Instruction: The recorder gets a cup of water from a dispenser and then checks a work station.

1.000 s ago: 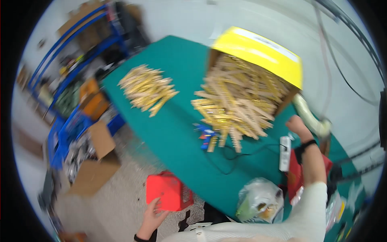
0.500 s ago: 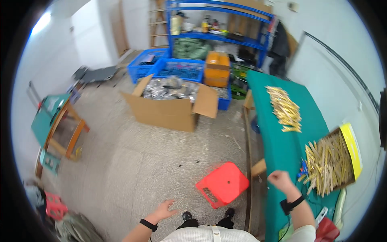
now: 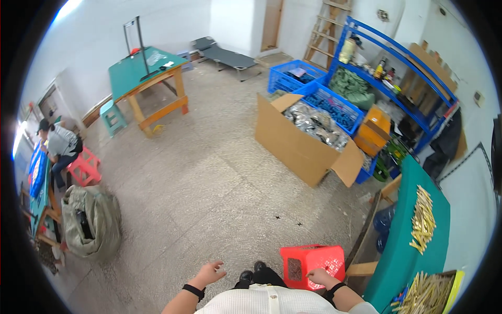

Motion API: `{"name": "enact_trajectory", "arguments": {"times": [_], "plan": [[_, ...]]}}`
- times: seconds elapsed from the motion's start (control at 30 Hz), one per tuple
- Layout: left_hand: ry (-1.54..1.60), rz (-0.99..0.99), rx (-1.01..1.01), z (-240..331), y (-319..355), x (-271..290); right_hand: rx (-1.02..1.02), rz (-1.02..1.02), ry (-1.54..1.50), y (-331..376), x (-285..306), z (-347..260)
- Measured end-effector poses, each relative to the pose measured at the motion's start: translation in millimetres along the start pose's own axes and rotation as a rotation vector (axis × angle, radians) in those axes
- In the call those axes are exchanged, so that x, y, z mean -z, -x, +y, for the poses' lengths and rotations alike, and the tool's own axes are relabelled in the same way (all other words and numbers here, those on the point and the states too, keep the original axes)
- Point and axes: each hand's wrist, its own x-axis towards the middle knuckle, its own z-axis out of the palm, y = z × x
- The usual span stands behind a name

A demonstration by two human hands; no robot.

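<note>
My left hand [image 3: 210, 273] hangs in front of my body with its fingers apart and nothing in it. Below it is the bare floor [image 3: 209, 220]. My right hand [image 3: 320, 277] is in front of the red plastic stool [image 3: 325, 257], overlapping its seat in the view. Its fingers are loosely bent and hold nothing; whether they touch the stool I cannot tell. To my right stands a green-topped table [image 3: 413, 230]. A pile of gold-coloured strips [image 3: 423, 220] lies on it, and a box of similar strips [image 3: 426, 294] sits at its near end.
Ahead is an open cardboard box [image 3: 290, 144] of silvery packets, beside blue crates [image 3: 334, 107] and a blue shelf rack [image 3: 387, 83]. Another green table [image 3: 130, 73] and a folding cot [image 3: 225, 55] stand far left. A large sack [image 3: 99, 225] and a seated person [image 3: 63, 144] are at left.
My view has turned left, so the boxes and table shift rightward. My right hand has moved from over the table to over the stool. My left hand stays low, its fingers still apart.
</note>
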Motion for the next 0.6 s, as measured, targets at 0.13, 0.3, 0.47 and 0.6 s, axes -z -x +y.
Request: {"name": "enact_trajectory", "arguments": {"times": [0.13, 0.3, 0.47, 0.6], "plan": [[-0.044, -0.142, 0.051, -10.1, -12.7, -14.9, -0.117, 0.042, 0.015, -28.5, 2.3, 71.7], [-0.101, -0.092, 0.177, -21.6, -64.4, -16.0, -0.358, 0.054, -0.239, -45.1, 37.6, 122.4], [0.018, 0.049, 0.405, -4.1, -109.1, 16.4, -0.459, 0.195, -0.450, -44.3, 71.6, 158.1], [0.154, 0.127, 0.481, 39.4, -148.0, 52.9, -0.586, 0.109, -0.482, -51.8, 92.9, 174.2]]}}
